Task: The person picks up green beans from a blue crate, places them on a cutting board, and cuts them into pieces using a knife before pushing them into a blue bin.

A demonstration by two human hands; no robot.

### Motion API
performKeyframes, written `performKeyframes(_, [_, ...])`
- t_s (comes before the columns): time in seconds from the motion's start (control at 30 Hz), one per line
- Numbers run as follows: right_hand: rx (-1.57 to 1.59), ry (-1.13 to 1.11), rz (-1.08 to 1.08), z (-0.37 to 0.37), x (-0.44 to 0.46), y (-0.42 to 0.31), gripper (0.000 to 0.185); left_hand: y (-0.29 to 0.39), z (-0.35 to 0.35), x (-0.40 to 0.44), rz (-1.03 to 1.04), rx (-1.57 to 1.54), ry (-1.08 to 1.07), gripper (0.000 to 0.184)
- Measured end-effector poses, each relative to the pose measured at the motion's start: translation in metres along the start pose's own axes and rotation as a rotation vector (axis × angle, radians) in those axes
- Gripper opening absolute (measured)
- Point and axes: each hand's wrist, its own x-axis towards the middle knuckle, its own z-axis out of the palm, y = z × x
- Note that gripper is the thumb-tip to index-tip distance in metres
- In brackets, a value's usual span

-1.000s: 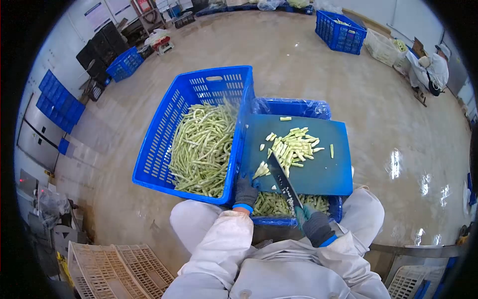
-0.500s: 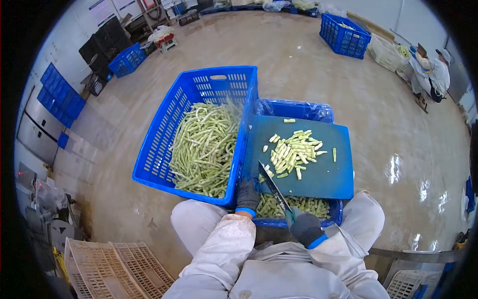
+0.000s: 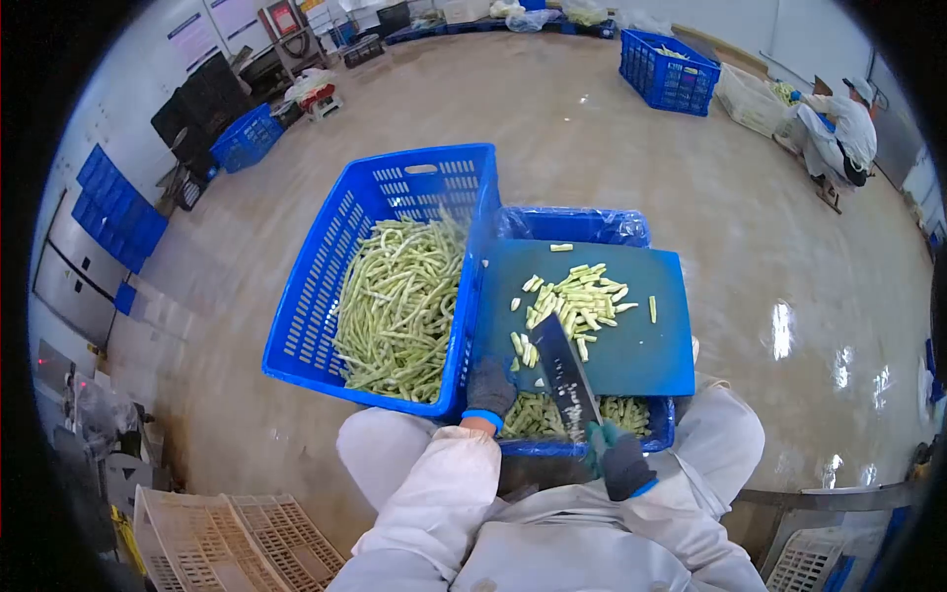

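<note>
Swung knife [image 3: 565, 375] right towards cut pieces [image 3: 587, 294] on green board [image 3: 641, 345], turning broad face of blade to view. Gripping its handle in right hand [image 3: 617, 459], fingers wrapped shut. Holding left hand [image 3: 489, 390] by board's near-left corner, beside blue crate [image 3: 360, 395] of long pods [image 3: 400, 306]; can't tell finger opening or hold. Seeing more chopped pods [image 3: 528, 417] in blue bin [image 3: 661, 434] below board.

No text, label, brand or number can be read. Two pale sheets [image 3: 192, 39] are seen on the wall [image 3: 128, 84], with a red panel [image 3: 283, 17] near them; whatever is printed there is too small and blurred to be made out.
</note>
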Motion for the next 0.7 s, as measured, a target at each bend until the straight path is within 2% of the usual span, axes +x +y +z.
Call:
performKeyframes(0.03, [0.053, 0.093, -0.029, -0.012, -0.002, 0.004, 0.026, -0.001, 0.007, -0.002, 0.066, 0.131, -0.071, 0.031])
performKeyframes(0.07, [0.107, 0.187, -0.059, -0.024, 0.000, 0.010, 0.025, 0.007, 0.001, -0.003, 0.072, 0.132, -0.076, 0.031])
performKeyframes(0.13, [-0.034, 0.419, -0.249, -0.053, 0.021, 0.037, 0.026, 0.021, -0.011, -0.004, 0.126, -0.088, -0.058, 0.030])
performKeyframes(0.17, [-0.223, 0.479, -0.134, -0.072, 0.024, 0.031, 0.028, 0.017, 0.000, 0.000, 0.228, -0.052, 0.178, 0.033])
performKeyframes(0.2, [-0.412, 0.533, -0.017, -0.090, 0.031, 0.022, 0.030, 0.014, 0.012, 0.006, 0.233, -0.053, 0.173, 0.033])
performKeyframes(0.27, [-0.420, 0.559, 0.048, -0.116, 0.057, 0.026, 0.032, 0.020, 0.026, 0.014, 0.214, -0.205, 0.283, 0.034])
performKeyframes(0.3, [-0.424, 0.585, 0.104, -0.125, 0.071, 0.028, 0.035, 0.027, 0.028, 0.005, 0.264, -0.024, 0.241, 0.036])
performKeyframes(0.33, [-0.423, 0.587, 0.103, -0.132, 0.084, 0.026, 0.035, 0.029, 0.028, 0.003, 0.266, -0.023, 0.243, 0.036])
performKeyframes(0.4, [-0.482, 0.529, 0.281, -0.143, 0.109, 0.026, 0.039, 0.031, 0.027, 0.009, 0.224, -0.294, 0.088, 0.035])
performKeyframes(0.47, [-0.583, 0.489, 0.289, -0.146, 0.129, 0.026, 0.041, 0.033, 0.020, 0.035, 0.212, -0.295, 0.135, 0.037])
performKeyframes(0.53, [-0.622, 0.495, 0.187, -0.141, 0.145, 0.021, 0.040, 0.035, 0.014, 0.073, 0.236, -0.275, 0.384, 0.040])
performKeyframes(0.57, [-0.601, 0.472, 0.118, -0.139, 0.148, 0.006, 0.035, 0.030, 0.021, 0.094, 0.193, -0.137, 0.389, 0.046])
performKeyframes(0.7, [-0.673, 0.344, 0.036, -0.129, 0.175, -0.029, 0.031, 0.029, 0.033, 0.174, 0.200, 0.018, 0.297, 0.053])
